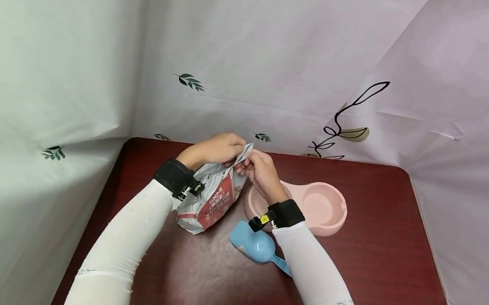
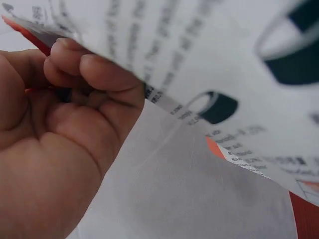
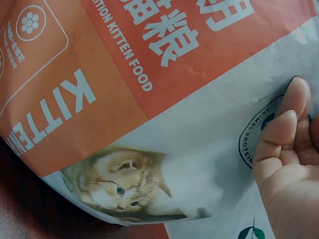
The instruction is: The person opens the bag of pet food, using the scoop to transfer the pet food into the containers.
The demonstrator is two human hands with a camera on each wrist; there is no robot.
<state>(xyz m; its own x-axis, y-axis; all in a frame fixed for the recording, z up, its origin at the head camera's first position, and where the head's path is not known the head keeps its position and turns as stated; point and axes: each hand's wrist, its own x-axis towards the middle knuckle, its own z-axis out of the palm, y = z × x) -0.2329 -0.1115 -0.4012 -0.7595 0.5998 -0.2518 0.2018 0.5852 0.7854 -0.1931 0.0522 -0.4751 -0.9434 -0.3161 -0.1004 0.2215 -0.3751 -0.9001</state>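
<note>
A white, red and orange kitten food bag (image 1: 218,201) stands tilted on the table, left of the pink double bowl. My left hand (image 1: 219,149) grips the bag's top edge from the left side; in the left wrist view, curled fingers (image 2: 102,73) hold the folded white edge. From the right, my right hand (image 1: 265,172) pinches the same top edge. In the right wrist view the bag's front (image 3: 164,134) shows a kitten picture, with the right hand's fingers (image 3: 282,130) against its white part. Whether the bag's mouth is open is hidden by the hands.
The pink double bowl (image 1: 336,226) lies partly under the right wrist. In front of it is a blue scoop (image 1: 256,243), its handle reaching the right sleeve. A dark red table (image 1: 374,285) bears everything, with patterned cloth walls (image 1: 284,50) behind and at the sides.
</note>
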